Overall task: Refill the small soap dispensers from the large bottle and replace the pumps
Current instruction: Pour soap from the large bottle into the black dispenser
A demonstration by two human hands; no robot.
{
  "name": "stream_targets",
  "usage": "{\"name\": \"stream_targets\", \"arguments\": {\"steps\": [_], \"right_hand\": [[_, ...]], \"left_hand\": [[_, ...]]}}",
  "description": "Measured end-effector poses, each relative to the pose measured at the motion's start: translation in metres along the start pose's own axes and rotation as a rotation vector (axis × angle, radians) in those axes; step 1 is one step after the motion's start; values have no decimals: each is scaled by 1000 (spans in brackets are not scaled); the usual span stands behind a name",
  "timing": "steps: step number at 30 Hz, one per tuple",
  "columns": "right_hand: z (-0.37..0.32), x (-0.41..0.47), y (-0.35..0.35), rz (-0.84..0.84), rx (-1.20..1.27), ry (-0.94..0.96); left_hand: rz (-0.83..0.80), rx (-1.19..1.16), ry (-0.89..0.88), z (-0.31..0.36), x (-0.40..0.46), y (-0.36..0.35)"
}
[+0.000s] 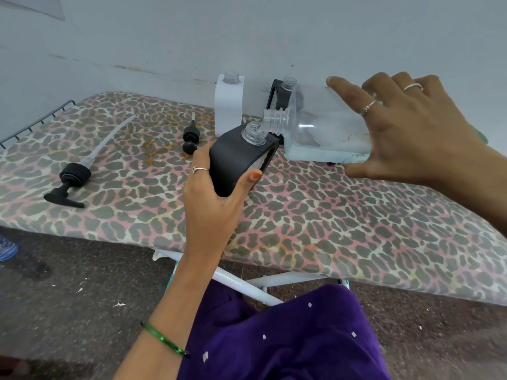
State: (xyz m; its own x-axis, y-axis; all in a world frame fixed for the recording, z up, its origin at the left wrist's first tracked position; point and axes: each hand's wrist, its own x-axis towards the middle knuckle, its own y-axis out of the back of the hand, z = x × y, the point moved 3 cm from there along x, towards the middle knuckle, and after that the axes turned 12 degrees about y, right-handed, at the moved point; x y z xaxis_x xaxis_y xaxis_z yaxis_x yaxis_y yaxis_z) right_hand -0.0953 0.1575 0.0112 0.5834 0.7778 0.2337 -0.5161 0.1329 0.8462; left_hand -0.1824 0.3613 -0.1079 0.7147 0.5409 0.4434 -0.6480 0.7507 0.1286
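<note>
Leopard-print ironing board (315,215) on white legs, its far edge against a pale scuffed wall (247,31); speckled dark floor (68,292) below. Left hand (216,193) grips a black dispenser (241,160), tilted, above the board's middle. Right hand (411,127) clasps the large clear bottle (323,130), tipped so its mouth meets the dispenser's neck. A white dispenser (229,105) and a second black dispenser (279,94) stand uncapped at the far edge. One long-tubed pump (74,176) lies toward the left end, and a smaller pump (190,135) lies nearer the middle.

Left hand (216,187) curls its fingers in a grip; right hand (417,127) grips, raised higher.
</note>
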Motion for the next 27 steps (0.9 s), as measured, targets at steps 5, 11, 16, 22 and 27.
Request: {"name": "stream_targets", "arguments": {"steps": [5, 11, 16, 22, 27], "right_hand": [[1, -1, 0, -7, -6, 2], [1, -1, -1, -6, -11, 6], [0, -1, 0, -10, -19, 8], [1, 0, 1, -11, -28, 9], [0, 1, 1, 6, -18, 17]], "left_hand": [[-3, -12, -5, 0, -1, 0], [3, -7, -11, 0, -1, 0], [-2, -7, -15, 0, -2, -1], [-1, -10, -13, -2, -2, 0], [17, 13, -14, -4, 0, 0]]}}
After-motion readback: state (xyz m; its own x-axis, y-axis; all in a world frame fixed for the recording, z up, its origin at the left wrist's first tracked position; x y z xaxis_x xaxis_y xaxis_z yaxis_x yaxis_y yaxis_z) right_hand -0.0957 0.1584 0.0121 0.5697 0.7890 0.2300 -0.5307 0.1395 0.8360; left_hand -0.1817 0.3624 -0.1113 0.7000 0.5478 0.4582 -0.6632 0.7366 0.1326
